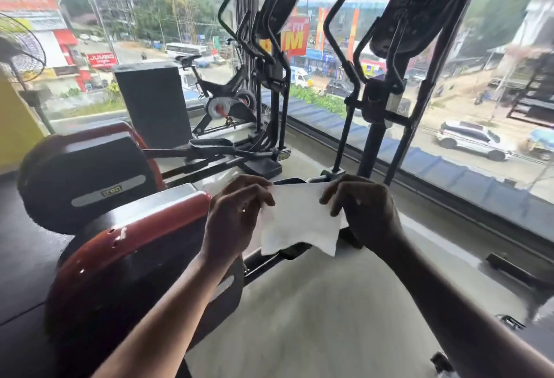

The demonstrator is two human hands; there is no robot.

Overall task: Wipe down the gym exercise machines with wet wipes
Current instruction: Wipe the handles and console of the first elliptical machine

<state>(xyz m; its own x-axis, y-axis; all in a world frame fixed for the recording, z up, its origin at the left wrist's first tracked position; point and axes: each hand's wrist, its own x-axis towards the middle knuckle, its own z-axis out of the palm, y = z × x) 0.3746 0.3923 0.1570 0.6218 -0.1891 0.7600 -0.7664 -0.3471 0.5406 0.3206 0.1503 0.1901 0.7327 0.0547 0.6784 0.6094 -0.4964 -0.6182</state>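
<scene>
Wet wipe (pixel 299 215): pinched taut between left hand (pixel 236 215) and right hand (pixel 362 209), beside red machine housing (pixel 135 236), apparently spread for wiping.

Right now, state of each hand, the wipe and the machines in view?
left hand: pinching the wipe's left edge
right hand: pinching the wipe's right edge
wet wipe: unfolded, stretched between both hands, touching no machine
near elliptical: idle, unoccupied
far elliptical: idle, unoccupied
spin bike: idle, nobody on it
pedestal fan: too blurred to tell if running
</scene>
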